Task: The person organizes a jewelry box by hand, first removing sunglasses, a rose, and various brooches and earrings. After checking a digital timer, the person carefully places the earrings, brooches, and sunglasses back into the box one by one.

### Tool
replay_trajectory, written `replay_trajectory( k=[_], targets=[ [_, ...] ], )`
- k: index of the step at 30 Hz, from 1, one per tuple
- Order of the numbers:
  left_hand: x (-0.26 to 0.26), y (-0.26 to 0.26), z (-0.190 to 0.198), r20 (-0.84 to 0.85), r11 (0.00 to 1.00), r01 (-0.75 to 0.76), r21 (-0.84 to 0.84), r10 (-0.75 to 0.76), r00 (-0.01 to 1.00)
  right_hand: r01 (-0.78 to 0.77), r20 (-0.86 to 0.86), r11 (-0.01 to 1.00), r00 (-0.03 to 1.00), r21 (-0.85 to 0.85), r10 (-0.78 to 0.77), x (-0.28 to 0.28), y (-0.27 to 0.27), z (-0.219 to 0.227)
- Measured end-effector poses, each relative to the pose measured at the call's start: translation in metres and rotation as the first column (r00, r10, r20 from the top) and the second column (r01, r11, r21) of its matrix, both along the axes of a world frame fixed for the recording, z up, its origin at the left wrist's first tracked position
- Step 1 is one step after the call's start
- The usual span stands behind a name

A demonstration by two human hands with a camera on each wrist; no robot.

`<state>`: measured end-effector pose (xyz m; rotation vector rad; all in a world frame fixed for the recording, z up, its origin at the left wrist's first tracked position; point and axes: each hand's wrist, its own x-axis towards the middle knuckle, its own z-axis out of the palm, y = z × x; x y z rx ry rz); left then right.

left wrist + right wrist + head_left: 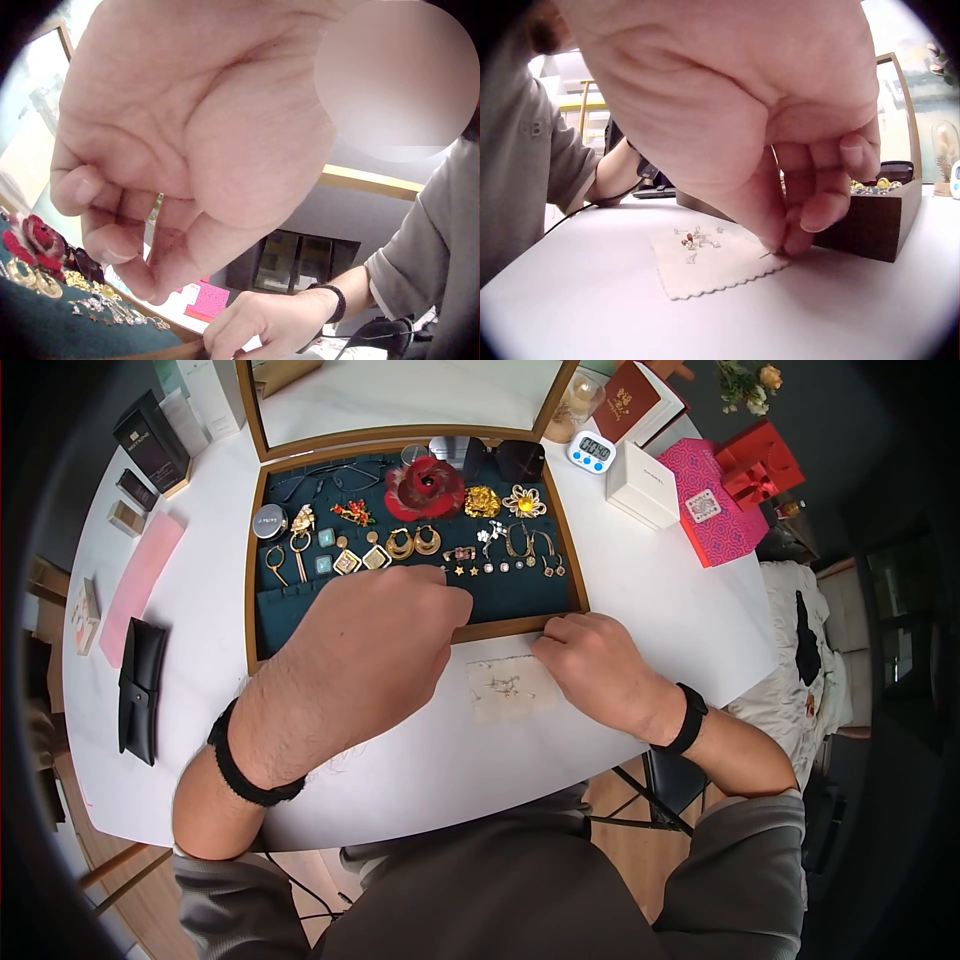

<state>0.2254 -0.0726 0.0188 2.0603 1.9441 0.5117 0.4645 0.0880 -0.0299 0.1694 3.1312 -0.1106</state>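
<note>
Over the front of the wooden jewellery box (512, 628), my left hand (375, 650) bends its fingers down beside small star studs (460, 571); its thumb and index tips meet in the left wrist view, and whether they hold anything is hidden. My right hand (605, 668) is lowered to the table by the box's front edge. In the right wrist view its fingertips pinch a small item with a thin metal pin (765, 255), at the edge of a cream cloth (679, 281). Several tiny earrings (697, 241) lie on that cloth.
A mirrored lid (400, 405) stands raised behind the box, which holds a red flower (425, 490), sunglasses and earrings. To the right are a timer (591, 452), a white box (642, 485) and a pink patterned box (715, 510). A black case (142, 690) lies left.
</note>
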Motion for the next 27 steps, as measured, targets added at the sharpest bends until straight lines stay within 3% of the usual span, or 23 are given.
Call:
replay_trajectory(
  k=[11, 16, 18, 20, 27],
  targets=[
    [0.003, -0.001, -0.007, -0.004, 0.998, 0.054, 0.018, -0.054, 0.999, -0.016, -0.015, 1.0, 1.0, -0.002, 0.016, -0.001, -0.005, 0.006],
    [0.009, -0.009, -0.015, 0.029, 0.99, 0.139, 0.03, -0.14, 0.99, -0.003, -0.022, 0.983, 1.0, -0.182, -0.001, -0.002, -0.012, 0.004],
    [0.017, -0.011, -0.017, -0.053, 0.941, 0.249, -0.229, -0.268, 0.962, -0.021, -0.035, 0.976, 0.999, -0.216, 0.014, -0.005, -0.014, 0.004],
    [0.023, -0.016, -0.026, -0.049, 0.936, 0.305, -0.175, -0.318, 0.947, -0.039, -0.049, 0.967, 0.998, -0.25, 0.028, -0.007, -0.015, 0.002],
    [0.03, -0.011, -0.029, -0.041, 0.887, 0.353, -0.298, -0.382, 0.923, -0.082, -0.046, 0.953, 0.996, -0.292, 0.072, -0.01, -0.015, -0.004]
  ],
)
